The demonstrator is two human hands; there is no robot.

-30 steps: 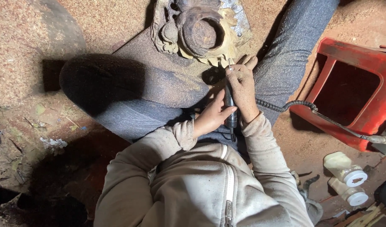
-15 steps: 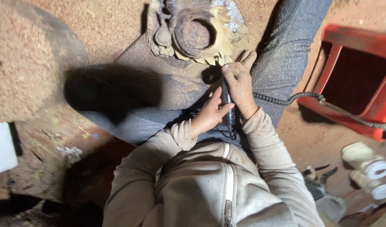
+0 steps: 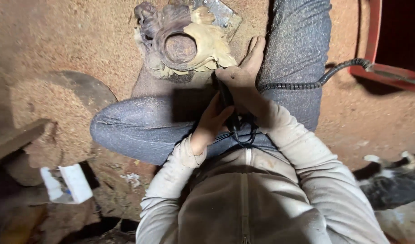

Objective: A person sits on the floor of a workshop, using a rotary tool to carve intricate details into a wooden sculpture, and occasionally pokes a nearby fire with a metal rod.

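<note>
1. Sitting cross-legged on a dusty floor [image 3: 58, 40], a person grips a slim black rotary tool [image 3: 226, 97] in the lap, probably to steady it close to the body.
2. The right hand [image 3: 241, 79] is wrapped around the tool's upper body; the left hand [image 3: 212, 124] is closed around its lower end, where a coiled black cable [image 3: 302, 85] runs off to the right.
3. A carved wooden piece [image 3: 185, 43] (dark, with a round hollow) lies just beyond the hands, propped against the legs within reach.
4. The tool's tip is hidden behind the fingers; whether it touches the carving cannot be told.
5. A red frame [image 3: 379, 68] is cut off at far right.
</note>
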